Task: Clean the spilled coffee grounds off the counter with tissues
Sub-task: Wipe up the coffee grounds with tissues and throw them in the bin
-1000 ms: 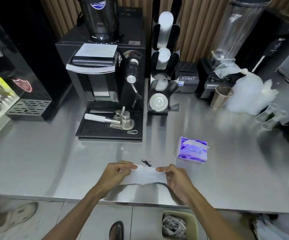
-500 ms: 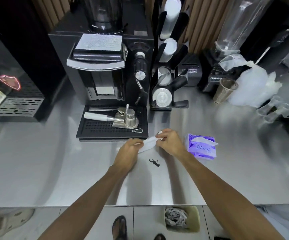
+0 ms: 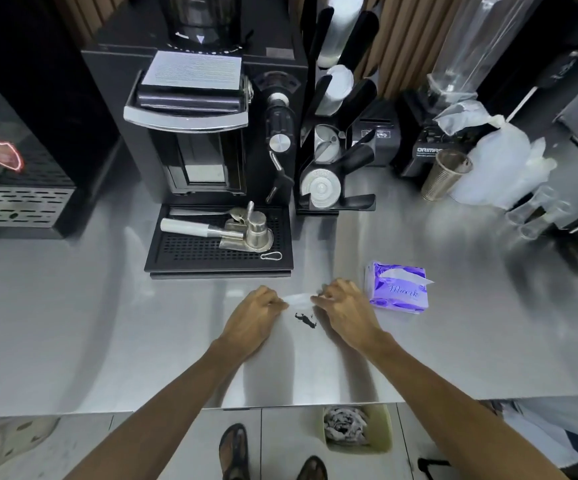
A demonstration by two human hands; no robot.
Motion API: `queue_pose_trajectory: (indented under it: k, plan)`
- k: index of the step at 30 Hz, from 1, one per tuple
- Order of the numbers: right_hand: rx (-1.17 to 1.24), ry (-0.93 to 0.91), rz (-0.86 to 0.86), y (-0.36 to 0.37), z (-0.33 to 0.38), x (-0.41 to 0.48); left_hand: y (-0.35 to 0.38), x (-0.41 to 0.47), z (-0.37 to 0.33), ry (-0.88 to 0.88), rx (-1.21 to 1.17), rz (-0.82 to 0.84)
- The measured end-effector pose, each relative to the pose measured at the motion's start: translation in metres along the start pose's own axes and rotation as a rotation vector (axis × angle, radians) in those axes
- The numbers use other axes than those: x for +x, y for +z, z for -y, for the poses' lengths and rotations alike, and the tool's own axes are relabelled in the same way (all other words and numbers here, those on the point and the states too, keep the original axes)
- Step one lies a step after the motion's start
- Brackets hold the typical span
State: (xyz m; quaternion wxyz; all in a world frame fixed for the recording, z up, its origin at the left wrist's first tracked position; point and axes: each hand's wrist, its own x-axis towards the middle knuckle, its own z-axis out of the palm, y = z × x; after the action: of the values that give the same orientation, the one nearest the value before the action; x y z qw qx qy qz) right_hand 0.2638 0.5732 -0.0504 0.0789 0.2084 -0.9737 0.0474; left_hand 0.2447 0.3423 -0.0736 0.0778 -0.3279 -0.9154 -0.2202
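Tissue: thin white paper tissue, long axis left to right, stretched just beyond the small black smear of coffee grounds on the brushed steel counter.
Left hand: curled fingers pinch its left end.
Right hand: curled fingers pinch its right end.
Change: the tissue is nearer the grounds than half a second ago.
Beside: glossy purple tissue pack.

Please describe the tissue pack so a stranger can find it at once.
On the stainless steel counter, look right of the black drip tray, toward the near edge. The soft purple tissue pack lies just beside the person's right hand. It is the only purple thing there, with a white tissue sticking out on top.
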Motion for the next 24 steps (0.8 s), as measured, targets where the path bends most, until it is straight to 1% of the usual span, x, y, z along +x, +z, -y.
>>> queue_pose_trajectory:
  k: [4, 6, 9, 11, 13, 15, 17, 21, 24]
  plan:
    - [-0.005, 0.013, -0.032, 0.004, 0.006, -0.025, 0.002, -0.017, -0.019, 0.036, -0.035, -0.005]
    - [0.044, 0.038, -0.073, 0.000, 0.009, -0.031, 0.002, -0.020, -0.023, 0.012, -0.074, -0.023]
    - [0.133, 0.113, -0.205, -0.012, 0.008, -0.023, -0.003, -0.009, -0.028, -0.139, -0.172, -0.076]
    - [0.164, 0.156, -0.240, -0.018, 0.007, -0.010, -0.006, 0.005, -0.027, -0.213, -0.200, -0.085]
    - [0.162, 0.187, -0.202, -0.018, 0.006, -0.001, -0.006, 0.016, -0.025, -0.202, -0.141, -0.029]
    - [0.119, 0.196, -0.077, -0.011, 0.003, 0.002, -0.003, 0.020, -0.023, -0.151, -0.037, 0.034]
    - [0.065, 0.177, -0.011, -0.005, 0.001, -0.001, -0.001, 0.019, -0.022, -0.131, 0.023, 0.067]
    - [0.125, 0.194, -0.032, 0.002, 0.010, -0.017, 0.000, 0.010, -0.025, -0.072, 0.054, 0.067]
    - [0.188, 0.199, -0.048, 0.000, 0.019, -0.029, 0.000, 0.001, -0.025, -0.029, 0.023, 0.066]
